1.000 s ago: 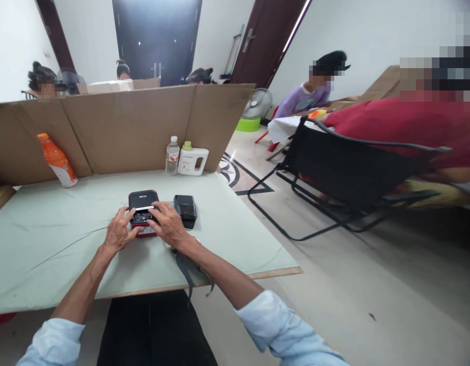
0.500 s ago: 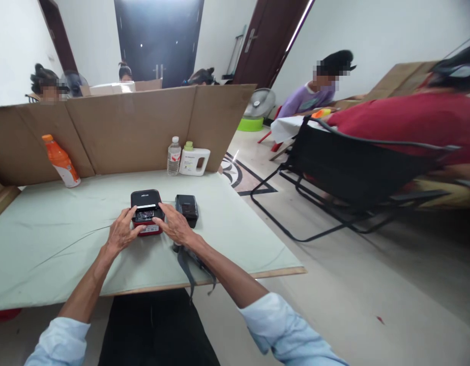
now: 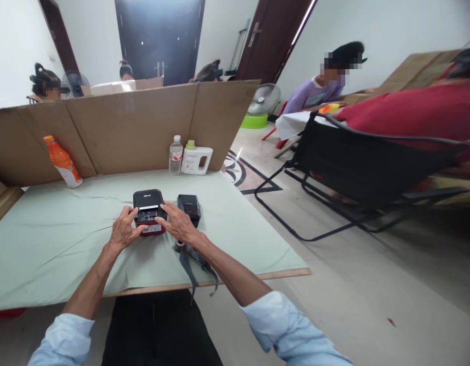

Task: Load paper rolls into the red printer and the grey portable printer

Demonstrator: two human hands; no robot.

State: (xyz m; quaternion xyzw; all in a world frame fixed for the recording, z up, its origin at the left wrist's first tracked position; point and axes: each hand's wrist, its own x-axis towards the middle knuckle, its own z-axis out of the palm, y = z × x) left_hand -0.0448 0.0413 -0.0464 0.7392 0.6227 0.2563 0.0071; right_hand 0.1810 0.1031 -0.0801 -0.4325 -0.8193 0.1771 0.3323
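A small black and red device (image 3: 147, 201) with its black lid raised sits on the pale green table cover (image 3: 59, 239). My left hand (image 3: 124, 229) rests against its left front corner, fingers bent. My right hand (image 3: 177, 222) lies on its right side, index finger reaching onto the open top. A second small black device (image 3: 189, 206) stands just to the right. A dark strap (image 3: 195, 264) trails from under my right wrist over the table's front edge.
A cardboard screen (image 3: 124, 127) walls the back of the table. An orange bottle (image 3: 62, 161) leans at the back left; a water bottle (image 3: 175, 155) and a white jug (image 3: 196, 159) stand at the back right. A black folding chair (image 3: 357, 168) and seated people are to the right.
My hands have stayed on the black and red device; the left hand's fingers shifted slightly. The camera view drifted a little, so everything sits slightly further right.
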